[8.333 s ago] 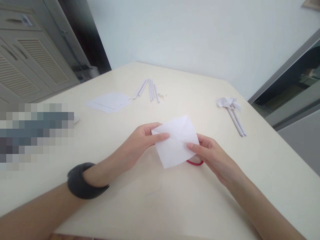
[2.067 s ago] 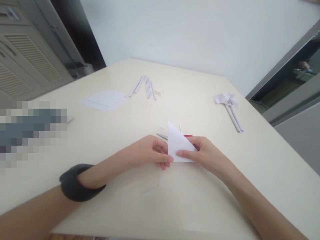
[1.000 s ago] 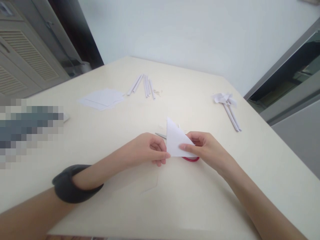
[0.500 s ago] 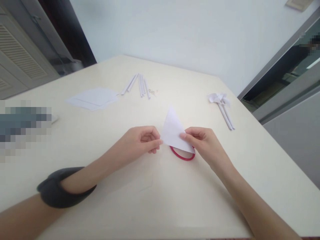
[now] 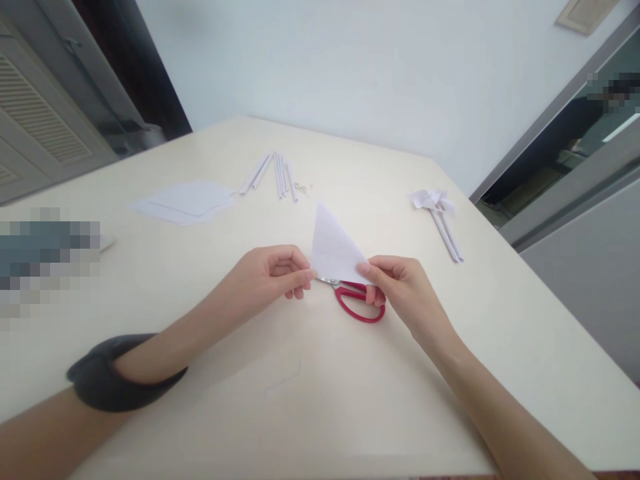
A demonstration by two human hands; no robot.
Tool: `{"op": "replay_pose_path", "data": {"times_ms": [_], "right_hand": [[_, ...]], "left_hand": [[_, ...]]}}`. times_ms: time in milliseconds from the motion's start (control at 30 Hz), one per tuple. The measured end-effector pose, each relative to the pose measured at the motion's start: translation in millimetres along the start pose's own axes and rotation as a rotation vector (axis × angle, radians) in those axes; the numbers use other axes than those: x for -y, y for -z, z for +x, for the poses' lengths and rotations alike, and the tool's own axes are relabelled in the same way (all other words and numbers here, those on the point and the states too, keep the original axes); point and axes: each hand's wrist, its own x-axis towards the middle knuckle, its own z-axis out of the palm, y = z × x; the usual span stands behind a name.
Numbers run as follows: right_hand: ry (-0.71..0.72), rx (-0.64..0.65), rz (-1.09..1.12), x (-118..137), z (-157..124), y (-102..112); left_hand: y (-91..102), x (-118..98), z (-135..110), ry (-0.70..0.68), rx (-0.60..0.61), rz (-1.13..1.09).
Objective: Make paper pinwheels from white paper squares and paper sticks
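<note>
A white sheet folded into a triangle (image 5: pixel 333 247) stands lifted over the cream table (image 5: pixel 350 400), its tip pointing away from me. My left hand (image 5: pixel 270 277) pinches its lower left corner with thumb and forefinger. My right hand (image 5: pixel 400 287) pinches its lower right corner the same way. Red-handled scissors (image 5: pixel 357 300) lie flat on the table just under the paper, between my two hands. A dark band (image 5: pixel 117 380) sits on my left wrist.
A small stack of white sheets (image 5: pixel 185 200) lies at the far left. Several rolled paper sticks (image 5: pixel 273 177) lie behind it, with tiny pins (image 5: pixel 303 188) beside them. Finished paper pinwheels on sticks (image 5: pixel 440 213) rest at the far right. A blurred patch (image 5: pixel 45 257) covers the left edge.
The flat sheet has become a folded triangle. Over the last second both hands raised it off the table, uncovering the red scissors beneath.
</note>
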Motion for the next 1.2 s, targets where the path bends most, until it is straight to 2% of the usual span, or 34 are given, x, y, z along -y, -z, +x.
{"op": "replay_pose_path", "data": {"times_ms": [433,600,733,833,900,1067,1200], "right_hand": [[-0.008,-0.04,0.034,-2.7,2.8,1.7],[-0.033,0.025,0.122,-4.8,3.9,2.7],[-0.037,0.023,0.031,0.3,4.6,11.3],[-0.007,-0.071,-0.096,7.7,6.6,20.9],[0.007,-0.112,-0.105,10.4,7.6,23.5],[-0.058,0.065,0.036,3.7,5.5,10.7],[-0.089,0.051,0.112,-2.5,3.8,3.7]], "left_hand": [[4.1,0.6,1.2,0.012,-0.039,-0.055],[6.0,-0.3,2.6,0.038,-0.064,-0.091],[6.5,-5.1,1.9,0.066,-0.025,-0.124],[5.5,-9.8,1.1,0.094,0.035,-0.127],[4.0,-12.1,1.0,0.105,0.075,-0.132],[0.3,-13.6,1.4,0.131,0.149,-0.165],[0.8,-12.1,0.6,0.132,0.184,-0.165]]}}
